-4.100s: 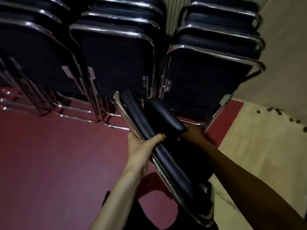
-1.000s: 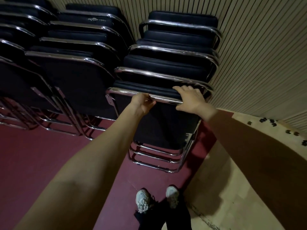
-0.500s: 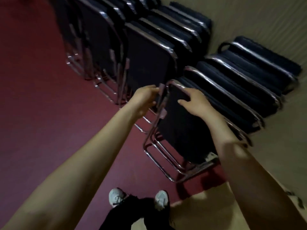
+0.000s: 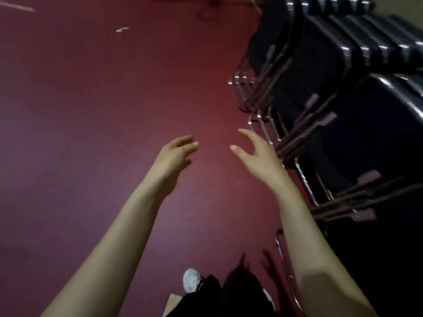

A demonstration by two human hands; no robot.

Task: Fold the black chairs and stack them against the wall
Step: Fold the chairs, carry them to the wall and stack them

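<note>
While the folded black chairs [image 4: 357, 138] stand packed in rows along the right side, both hands are out over the floor holding nothing.

Chairs are dark padded ones with chrome tube legs [image 4: 258, 124] resting on the red floor [image 4: 91, 110], the nearest stack right beside the right forearm. Right hand [image 4: 256, 154] has its fingers spread and loosely curved, thumb out, really close to those legs, can't tell if it brushes them. Left hand [image 4: 176, 154] is relaxed and a bit spread too, well clear of the chairs. Down at the bottom there's a white shoe [image 4: 191, 279] and dark trousers [image 4: 240, 291]. Everything's kinda blurry.
</note>
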